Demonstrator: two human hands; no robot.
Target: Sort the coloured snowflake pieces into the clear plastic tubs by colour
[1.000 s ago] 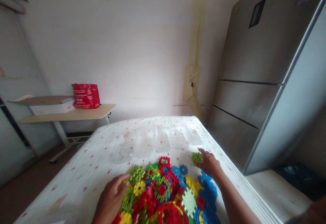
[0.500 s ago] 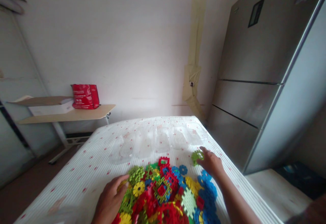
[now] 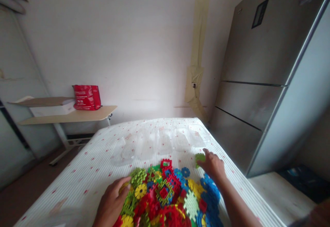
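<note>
A heap of plastic interlocking building pieces (image 3: 163,194) in red, blue, yellow and green covers the near part of the table. At its left edge rests my left hand (image 3: 112,197), fingers loosely apart beside yellow and green pieces, with nothing visibly gripped. Beyond the heap on the right, my right hand (image 3: 212,164) has a light green interlocking piece (image 3: 199,158) between thumb and fingers, just above or on the cloth. Part of that piece is hidden by the hand. A pale green square piece (image 3: 191,203) and many blue pieces (image 3: 210,199) lie on the heap's right side.
Several clear plastic trays (image 3: 164,141) stand in a row behind the heap on the striped tablecloth (image 3: 87,172). To the right stands a tall grey refrigerator (image 3: 247,65). A side table (image 3: 103,112) at left holds a red bag (image 3: 87,97) and a white box (image 3: 53,108).
My right hand has shifted very slightly, and the light green piece appears turned or tilted in it. My left hand and the heap stay as they were.
</note>
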